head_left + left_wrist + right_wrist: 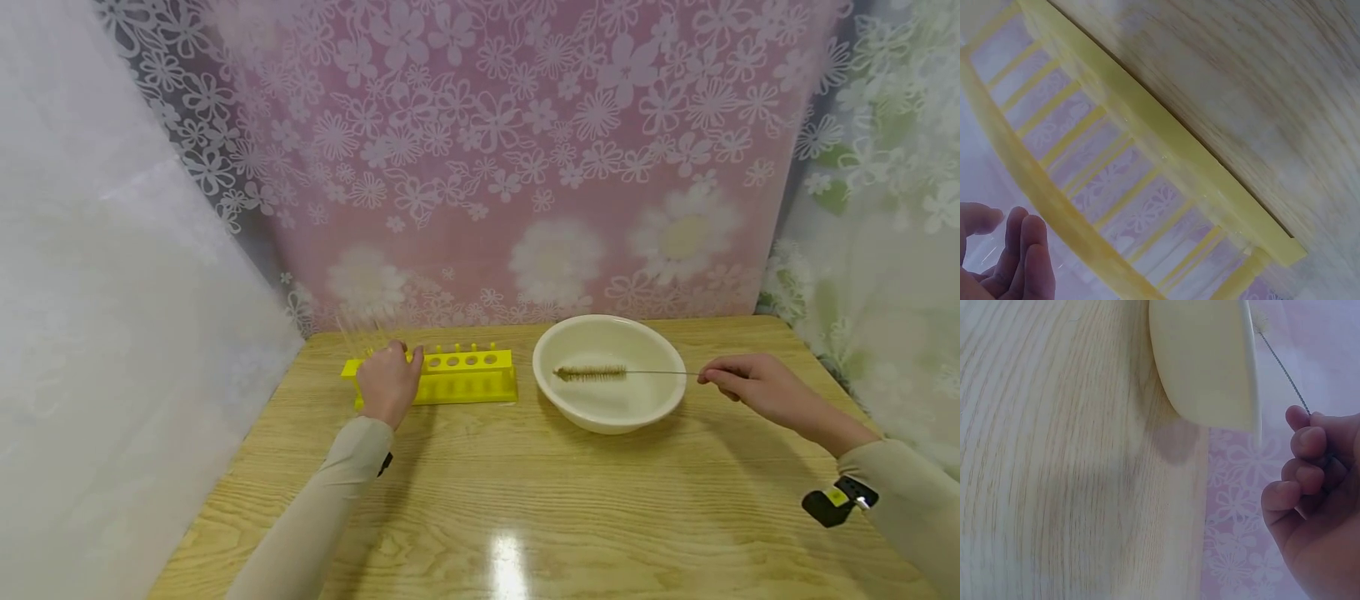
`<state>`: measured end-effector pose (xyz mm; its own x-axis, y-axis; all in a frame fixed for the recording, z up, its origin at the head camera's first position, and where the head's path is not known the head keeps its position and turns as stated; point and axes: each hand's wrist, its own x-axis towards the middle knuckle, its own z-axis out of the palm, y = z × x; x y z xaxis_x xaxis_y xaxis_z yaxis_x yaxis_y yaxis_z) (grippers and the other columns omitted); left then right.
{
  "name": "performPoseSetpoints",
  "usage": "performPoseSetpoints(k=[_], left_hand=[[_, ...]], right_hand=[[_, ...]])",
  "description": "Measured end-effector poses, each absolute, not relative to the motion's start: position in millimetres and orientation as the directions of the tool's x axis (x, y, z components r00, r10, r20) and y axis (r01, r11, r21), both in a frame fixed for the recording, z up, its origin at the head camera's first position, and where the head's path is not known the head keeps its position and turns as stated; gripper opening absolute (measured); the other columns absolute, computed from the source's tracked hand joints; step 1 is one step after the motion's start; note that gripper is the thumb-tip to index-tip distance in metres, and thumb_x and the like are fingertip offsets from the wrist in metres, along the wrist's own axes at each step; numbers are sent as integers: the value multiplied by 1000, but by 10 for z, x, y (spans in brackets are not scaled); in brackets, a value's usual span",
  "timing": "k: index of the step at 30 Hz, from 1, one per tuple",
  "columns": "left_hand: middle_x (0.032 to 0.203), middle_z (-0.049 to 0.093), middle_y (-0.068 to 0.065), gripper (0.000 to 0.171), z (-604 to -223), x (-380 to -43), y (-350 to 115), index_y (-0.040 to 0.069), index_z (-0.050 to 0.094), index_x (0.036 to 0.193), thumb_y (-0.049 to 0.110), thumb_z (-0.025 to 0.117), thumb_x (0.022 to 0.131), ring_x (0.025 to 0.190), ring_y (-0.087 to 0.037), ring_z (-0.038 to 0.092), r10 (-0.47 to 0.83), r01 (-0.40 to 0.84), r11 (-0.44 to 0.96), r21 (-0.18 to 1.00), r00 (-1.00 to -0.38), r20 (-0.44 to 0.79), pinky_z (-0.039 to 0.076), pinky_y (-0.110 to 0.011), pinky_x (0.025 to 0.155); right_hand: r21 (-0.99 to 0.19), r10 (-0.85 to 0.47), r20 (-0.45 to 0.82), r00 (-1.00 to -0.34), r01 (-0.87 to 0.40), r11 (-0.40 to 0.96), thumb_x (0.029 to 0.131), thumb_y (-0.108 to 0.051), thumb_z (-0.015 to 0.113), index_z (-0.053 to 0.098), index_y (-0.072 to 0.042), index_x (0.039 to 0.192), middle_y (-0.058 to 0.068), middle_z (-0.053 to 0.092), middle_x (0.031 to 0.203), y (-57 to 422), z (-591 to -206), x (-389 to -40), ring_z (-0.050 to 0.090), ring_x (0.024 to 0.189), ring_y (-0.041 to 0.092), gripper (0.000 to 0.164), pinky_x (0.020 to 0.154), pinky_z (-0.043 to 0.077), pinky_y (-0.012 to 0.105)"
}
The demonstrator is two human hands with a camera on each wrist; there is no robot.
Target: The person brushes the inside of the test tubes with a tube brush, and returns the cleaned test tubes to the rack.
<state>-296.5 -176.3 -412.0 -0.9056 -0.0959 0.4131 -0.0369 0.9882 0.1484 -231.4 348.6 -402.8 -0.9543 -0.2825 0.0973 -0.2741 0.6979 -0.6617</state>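
Note:
A yellow test tube rack stands on the table at left, with thin clear test tubes rising faintly from its left end. My left hand is over that end, its fingers loosely bent and the thumb apart from them; no held thing shows between them. In my right hand, thumb and fingertips pinch the wire handle of a test tube brush. The brush lies level above a cream basin, bristles pointing left. Its wire crosses beyond the basin's right rim.
The wooden table carries the rack and basin side by side near its back edge. A pink flowered curtain hangs behind, with pale sheeting at left and a flowered sheet at right.

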Motion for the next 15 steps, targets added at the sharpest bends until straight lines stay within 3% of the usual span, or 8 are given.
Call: performPoseSetpoints(k=[15], left_hand=[[61,65,-6,30,-4005,-2986,-1787,4,62,102,34,57,101,37,-15,44,-36,148,952,266,-814,580,31,-29,36]], right_hand=[[-734,-251,45,-967,-203,648,110,-32,43,65,0,119,4,46,66,3512,-3952,-2330,41,54,21,40,52,39,34]])
